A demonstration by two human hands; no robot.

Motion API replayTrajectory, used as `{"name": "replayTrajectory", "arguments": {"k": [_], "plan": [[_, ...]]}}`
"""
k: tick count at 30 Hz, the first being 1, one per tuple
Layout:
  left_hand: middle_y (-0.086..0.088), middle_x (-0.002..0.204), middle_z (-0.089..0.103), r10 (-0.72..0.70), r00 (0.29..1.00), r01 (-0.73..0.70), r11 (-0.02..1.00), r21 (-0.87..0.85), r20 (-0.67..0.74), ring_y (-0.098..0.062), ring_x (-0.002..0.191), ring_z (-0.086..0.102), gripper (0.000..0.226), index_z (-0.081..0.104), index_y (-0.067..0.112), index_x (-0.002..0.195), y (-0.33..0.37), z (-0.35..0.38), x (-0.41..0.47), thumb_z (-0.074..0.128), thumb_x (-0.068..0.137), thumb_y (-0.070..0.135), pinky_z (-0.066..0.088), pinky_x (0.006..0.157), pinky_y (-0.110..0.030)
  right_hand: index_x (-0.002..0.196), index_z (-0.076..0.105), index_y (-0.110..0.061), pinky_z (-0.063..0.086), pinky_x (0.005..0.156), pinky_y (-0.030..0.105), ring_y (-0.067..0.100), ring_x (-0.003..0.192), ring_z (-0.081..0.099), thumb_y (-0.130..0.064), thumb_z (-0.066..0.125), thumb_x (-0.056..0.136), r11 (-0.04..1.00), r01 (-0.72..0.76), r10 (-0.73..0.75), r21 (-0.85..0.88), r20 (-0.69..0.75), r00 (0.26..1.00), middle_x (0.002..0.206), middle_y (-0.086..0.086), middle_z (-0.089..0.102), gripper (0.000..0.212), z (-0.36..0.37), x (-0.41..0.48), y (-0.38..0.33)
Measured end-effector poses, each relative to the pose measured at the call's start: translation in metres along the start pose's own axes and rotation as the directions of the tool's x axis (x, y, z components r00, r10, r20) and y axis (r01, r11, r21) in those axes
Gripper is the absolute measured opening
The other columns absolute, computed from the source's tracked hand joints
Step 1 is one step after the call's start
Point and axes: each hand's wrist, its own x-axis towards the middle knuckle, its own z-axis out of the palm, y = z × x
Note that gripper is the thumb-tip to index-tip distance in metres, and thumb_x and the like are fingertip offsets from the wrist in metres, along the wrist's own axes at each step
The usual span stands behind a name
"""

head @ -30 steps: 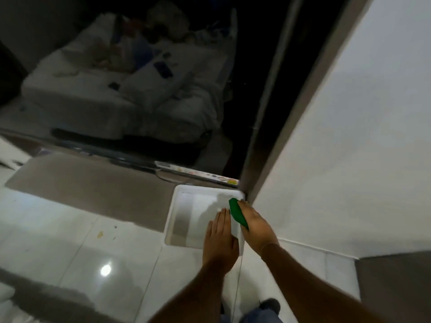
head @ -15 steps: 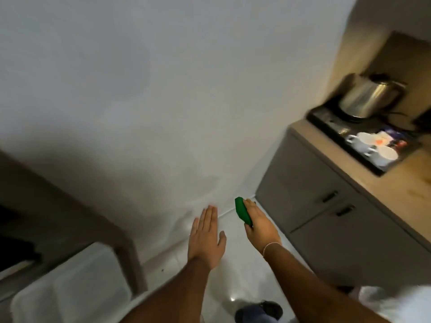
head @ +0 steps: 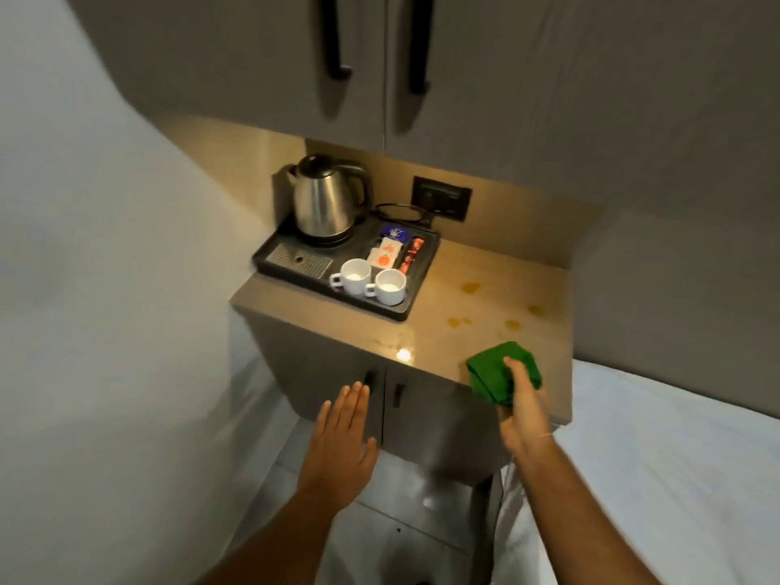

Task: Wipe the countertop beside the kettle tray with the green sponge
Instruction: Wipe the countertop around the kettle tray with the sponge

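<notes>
My right hand (head: 523, 415) grips the green sponge (head: 491, 373) at the front right edge of the beige countertop (head: 485, 297). Several orange-yellow stains mark the countertop right of the black kettle tray (head: 418, 285). The tray holds a steel kettle (head: 327, 198), two white cups (head: 373, 282) and some sachets (head: 390, 251). My left hand (head: 342, 441) hovers flat and empty, fingers apart, in front of the lower cabinet doors (head: 337, 369).
Upper cabinets (head: 380, 61) with dark handles hang above the counter. A wall socket (head: 441, 198) with the kettle cord sits behind the tray. A white wall stands at the left, a white bed surface (head: 667, 458) at the right. Glossy floor tiles lie below.
The view has swung from a floor tray and bare wall to the kettle counter. My right hand carried the sponge up to the countertop's front edge; the left hand stayed open.
</notes>
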Motion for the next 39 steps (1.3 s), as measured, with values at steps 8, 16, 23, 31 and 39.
{"name": "replayTrajectory", "arguments": {"k": [8, 16, 23, 31, 39], "plan": [[-0.001, 0.18, -0.014, 0.163, 0.984, -0.166, 0.985, 0.048, 0.075, -0.018, 0.165, -0.015, 0.085, -0.015, 0.02, 0.169, 0.031, 0.004, 0.119, 0.029, 0.103, 0.051, 0.004, 0.135, -0.048, 0.152, 0.05, -0.024, 0.047, 0.111, 0.044, 0.035, 0.126, 0.061, -0.044, 0.064, 0.1, 0.713, 0.218, -0.4, -0.666, -0.131, 0.907, 0.14, 0.013, 0.065, 0.057, -0.034, 0.099, -0.04], [-0.004, 0.174, -0.031, 0.212, 0.949, -0.234, 0.97, 0.073, 0.233, -0.022, 0.161, -0.029, 0.109, -0.029, 0.017, 0.163, 0.02, 0.013, 0.188, 0.05, 0.099, 0.057, -0.004, 0.134, -0.048, 0.164, 0.019, -0.028, 0.016, 0.129, 0.044, 0.02, 0.159, 0.015, -0.013, 0.068, 0.091, -0.006, 0.476, -0.266, -0.88, 0.46, 0.847, 0.172, -0.005, 0.017, 0.089, 0.048, 0.086, 0.061], [-0.006, 0.17, -0.039, 0.191, 0.931, -0.222, 0.973, 0.067, 0.312, -0.027, 0.159, -0.032, 0.126, -0.031, 0.015, 0.162, 0.03, 0.028, 0.202, 0.061, 0.091, 0.063, -0.009, 0.133, -0.05, 0.164, 0.02, -0.032, 0.024, 0.126, 0.043, 0.017, 0.155, 0.023, -0.013, 0.072, 0.089, -0.018, 0.447, -0.262, -0.894, 0.436, 0.861, 0.17, -0.006, 0.023, 0.094, -0.021, 0.079, 0.033], [-0.005, 0.176, -0.029, 0.129, 0.938, -0.158, 0.985, 0.064, 0.322, -0.025, 0.161, -0.028, 0.132, -0.025, 0.017, 0.165, 0.035, 0.028, 0.203, 0.074, 0.085, 0.053, -0.01, 0.132, -0.049, 0.165, 0.017, -0.021, 0.018, 0.127, 0.055, 0.035, 0.158, 0.015, -0.052, 0.042, 0.105, -0.018, 0.254, -0.246, -0.967, 0.25, 0.936, 0.173, 0.007, 0.018, 0.072, 0.008, 0.219, -0.04], [-0.012, 0.176, -0.027, -0.013, 0.972, 0.0, 0.998, 0.055, 0.236, -0.028, 0.162, -0.026, 0.129, -0.026, 0.01, 0.164, 0.049, 0.034, 0.2, 0.07, 0.089, 0.054, -0.01, 0.131, -0.048, 0.166, 0.005, -0.027, 0.002, 0.13, 0.042, 0.013, 0.16, -0.006, -0.019, 0.06, 0.094, -0.183, 0.839, 0.092, -0.512, 0.841, 0.534, 0.174, -0.007, 0.0, 0.091, 0.052, 0.077, 0.047]]}}
